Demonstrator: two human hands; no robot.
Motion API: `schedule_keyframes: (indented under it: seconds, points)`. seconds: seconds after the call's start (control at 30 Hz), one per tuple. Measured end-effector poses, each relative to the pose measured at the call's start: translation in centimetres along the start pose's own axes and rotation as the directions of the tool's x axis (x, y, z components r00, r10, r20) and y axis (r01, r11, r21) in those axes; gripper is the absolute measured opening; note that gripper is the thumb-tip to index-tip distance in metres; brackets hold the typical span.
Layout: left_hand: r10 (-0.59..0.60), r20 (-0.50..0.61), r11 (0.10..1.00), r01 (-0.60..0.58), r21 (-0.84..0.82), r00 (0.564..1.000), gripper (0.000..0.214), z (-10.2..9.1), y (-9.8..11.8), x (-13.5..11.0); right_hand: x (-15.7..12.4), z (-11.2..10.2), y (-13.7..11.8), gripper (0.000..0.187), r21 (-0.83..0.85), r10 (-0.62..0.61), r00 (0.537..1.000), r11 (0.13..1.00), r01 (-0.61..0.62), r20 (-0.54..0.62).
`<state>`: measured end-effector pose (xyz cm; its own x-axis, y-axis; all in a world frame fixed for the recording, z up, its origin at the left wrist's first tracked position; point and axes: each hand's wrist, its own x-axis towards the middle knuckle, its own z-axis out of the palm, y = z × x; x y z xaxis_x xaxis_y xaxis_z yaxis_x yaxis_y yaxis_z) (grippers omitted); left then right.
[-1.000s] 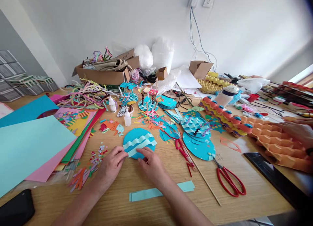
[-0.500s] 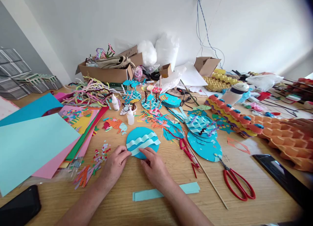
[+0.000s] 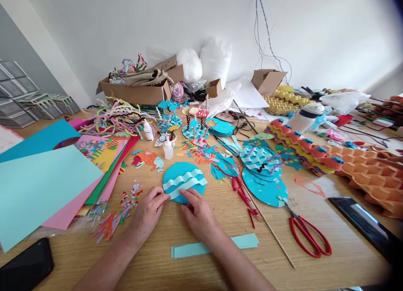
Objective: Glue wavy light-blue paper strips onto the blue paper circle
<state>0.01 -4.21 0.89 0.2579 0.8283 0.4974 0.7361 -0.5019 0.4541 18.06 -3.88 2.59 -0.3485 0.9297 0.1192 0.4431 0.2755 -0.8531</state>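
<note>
- Wooden table [image 3: 141,266]: spreading beneath my work; I am reading clock directions from the blue disc [image 3: 168,173] as centre.
- Cardboard box [image 3: 132,94]: sitting at eleven o'clock, well back, holding a pile of cloth.
- Orange egg tray [image 3: 368,177]: lying at three o'clock, well apart from my hands.
- Pale aqua sheet [image 3: 47,186]: lying at nine o'clock.
- The disc itself: lying flat ahead of me, just beyond my hands.
- My right hand [image 3: 200,216]: resting at five o'clock; my index fingertip is touching the lower strip [image 3: 190,185], my thumb standing apart from it.
- My left hand [image 3: 148,211]: resting at eight o'clock; my thumb and index finger are pinching together on that strip's left end.
- Loose strips [image 3: 189,250]: lying at six o'clock, partly hidden by my right forearm [image 3: 234,259].
- Glue bottle [image 3: 168,151]: standing upright at eleven o'clock, near the disc.
- Lower strip: slanting across the disc, its free end jutting past the rim at three o'clock.
- Upper strip [image 3: 176,180]: rippling in waves just beside it, on the twelve o'clock side.
</note>
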Motion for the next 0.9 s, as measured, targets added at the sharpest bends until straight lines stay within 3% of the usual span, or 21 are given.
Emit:
schedule_keyframes:
  seconds: [0.9]
  points:
    - [0.030,0.010,0.999,-0.030,0.014,0.999,0.028,0.11,0.16,0.10,0.12,-0.07,0.11,0.046,-0.023,0.017,1.000,1.000,-0.017,-0.026]
